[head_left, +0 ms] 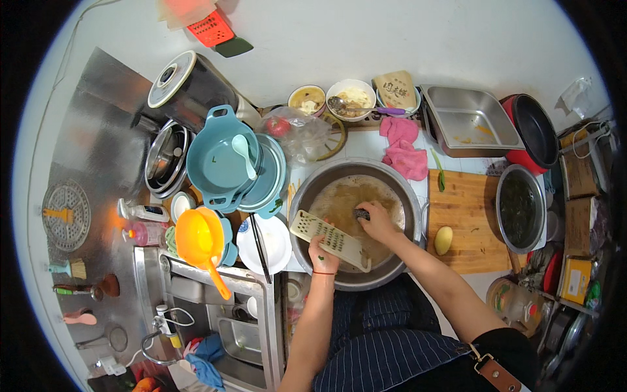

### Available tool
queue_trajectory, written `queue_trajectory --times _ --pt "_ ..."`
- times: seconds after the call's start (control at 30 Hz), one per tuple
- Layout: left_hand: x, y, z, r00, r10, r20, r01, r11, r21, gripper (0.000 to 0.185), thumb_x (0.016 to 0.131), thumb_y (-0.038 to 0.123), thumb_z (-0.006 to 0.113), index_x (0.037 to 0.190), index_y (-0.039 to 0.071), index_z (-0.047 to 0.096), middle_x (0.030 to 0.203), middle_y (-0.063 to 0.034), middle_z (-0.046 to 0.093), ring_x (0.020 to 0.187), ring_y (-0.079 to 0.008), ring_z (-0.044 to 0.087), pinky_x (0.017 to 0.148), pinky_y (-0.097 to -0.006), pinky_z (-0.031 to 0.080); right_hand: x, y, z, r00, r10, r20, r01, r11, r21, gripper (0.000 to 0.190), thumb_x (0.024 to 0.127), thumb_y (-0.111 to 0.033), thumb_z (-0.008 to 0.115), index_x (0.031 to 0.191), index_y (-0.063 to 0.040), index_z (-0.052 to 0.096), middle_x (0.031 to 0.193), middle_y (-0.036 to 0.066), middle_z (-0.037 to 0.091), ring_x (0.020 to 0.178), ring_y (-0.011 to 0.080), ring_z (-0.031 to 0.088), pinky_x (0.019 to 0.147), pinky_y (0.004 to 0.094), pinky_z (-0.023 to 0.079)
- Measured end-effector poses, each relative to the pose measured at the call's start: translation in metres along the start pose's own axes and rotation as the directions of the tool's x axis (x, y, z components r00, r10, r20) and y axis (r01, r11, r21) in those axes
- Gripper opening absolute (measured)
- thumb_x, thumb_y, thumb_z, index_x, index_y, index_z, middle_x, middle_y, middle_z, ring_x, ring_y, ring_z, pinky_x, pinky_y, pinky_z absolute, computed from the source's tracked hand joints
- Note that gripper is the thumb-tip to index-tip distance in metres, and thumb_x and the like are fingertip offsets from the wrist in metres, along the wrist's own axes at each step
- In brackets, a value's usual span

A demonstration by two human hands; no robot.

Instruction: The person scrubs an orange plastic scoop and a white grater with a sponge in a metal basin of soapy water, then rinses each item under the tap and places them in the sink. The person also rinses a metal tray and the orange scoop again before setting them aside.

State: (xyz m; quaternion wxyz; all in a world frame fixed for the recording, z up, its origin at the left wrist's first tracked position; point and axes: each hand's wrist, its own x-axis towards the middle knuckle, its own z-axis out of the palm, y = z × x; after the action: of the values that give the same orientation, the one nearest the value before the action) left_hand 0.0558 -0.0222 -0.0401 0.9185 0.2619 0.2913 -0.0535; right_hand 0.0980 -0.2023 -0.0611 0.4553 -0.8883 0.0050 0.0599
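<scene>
A wide metal basin (416,206) of cloudy brown water stands in front of me. My left hand (324,255) grips a long cream plastic piece (338,245) by its near edge, tilted over the basin's left side. Rows of holes run along this piece, and a curved lip or hook shows at its right end. A bit of green leaf sticks to my left hand. Over the water, my right hand (379,223) pinches a dark scrubber (362,214), probably steel wool. Its fingertips are just right of the plastic piece, and the scrubber looks apart from it.
Right of the basin, a potato (443,240) lies on a wooden cutting board (460,206), beside a bowl of dark greens (518,208). Pink cloths (404,157) lie behind. Stacked blue pots (220,161), a white plate (277,245) and a sink (269,318) stand left.
</scene>
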Motion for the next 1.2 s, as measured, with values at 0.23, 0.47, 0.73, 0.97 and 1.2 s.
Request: queue_trajectory --times 0.23,0.47,0.73,0.97,1.2 --pt "0.007 -0.008 -0.001 0.999 0.052 -0.008 -0.052 0.999 0.016 0.051 0.095 0.030 0.048 0.134 -0.002 0.045 0.126 -0.0143 0.054 0.114 -0.0269 0.051 0.100 -0.0407 0.040 -0.046 -0.060 -0.003 0.973 -0.158 0.167 0.114 0.963 0.244 0.026 0.076 -0.011 0.069 0.102 -0.010 0.069 0.106 0.019 0.061 0.100 0.0376 0.059 0.092 0.0435 0.046" --pt "0.002 -0.011 0.004 0.997 0.077 -0.030 -0.075 0.995 0.068 0.050 0.098 0.036 0.046 0.132 -0.001 0.047 0.124 -0.0142 0.055 0.117 -0.0266 0.051 0.099 -0.0403 0.040 -0.038 -0.059 0.012 0.970 -0.236 0.055 0.212 0.936 0.280 0.025 0.069 -0.005 0.068 0.094 -0.005 0.068 0.092 0.017 0.064 0.092 0.0364 0.061 0.081 0.0434 0.049" --pt "0.003 -0.011 0.011 0.985 0.172 -0.008 -0.171 0.981 0.095 0.055 0.097 0.042 0.047 0.131 -0.001 0.047 0.123 -0.0165 0.056 0.114 -0.0277 0.054 0.100 -0.0401 0.041 -0.041 -0.070 -0.002 0.978 -0.181 0.107 0.137 0.935 0.326 0.022 0.067 -0.005 0.068 0.090 -0.005 0.066 0.088 0.016 0.065 0.089 0.0367 0.062 0.077 0.0432 0.049" --pt "-0.005 0.000 0.010 0.983 0.181 0.024 -0.183 0.978 0.101 0.060 0.098 0.049 0.045 0.138 0.003 0.043 0.126 -0.0168 0.056 0.118 -0.0298 0.052 0.102 -0.0429 0.040 -0.012 -0.029 -0.005 0.991 -0.125 -0.051 0.123 0.992 -0.032 0.025 0.071 -0.002 0.069 0.096 -0.006 0.066 0.097 0.017 0.061 0.101 0.0381 0.056 0.090 0.0437 0.045" --pt "-0.010 0.007 0.015 0.987 0.152 0.055 -0.154 0.987 0.050 0.059 0.100 0.048 0.045 0.138 0.004 0.041 0.128 -0.0155 0.053 0.119 -0.0279 0.050 0.103 -0.0421 0.038 -0.008 -0.010 -0.002 0.985 -0.155 0.073 0.165 0.970 -0.177 0.029 0.077 -0.005 0.066 0.106 -0.007 0.066 0.105 0.019 0.057 0.104 0.0376 0.053 0.089 0.0444 0.047"
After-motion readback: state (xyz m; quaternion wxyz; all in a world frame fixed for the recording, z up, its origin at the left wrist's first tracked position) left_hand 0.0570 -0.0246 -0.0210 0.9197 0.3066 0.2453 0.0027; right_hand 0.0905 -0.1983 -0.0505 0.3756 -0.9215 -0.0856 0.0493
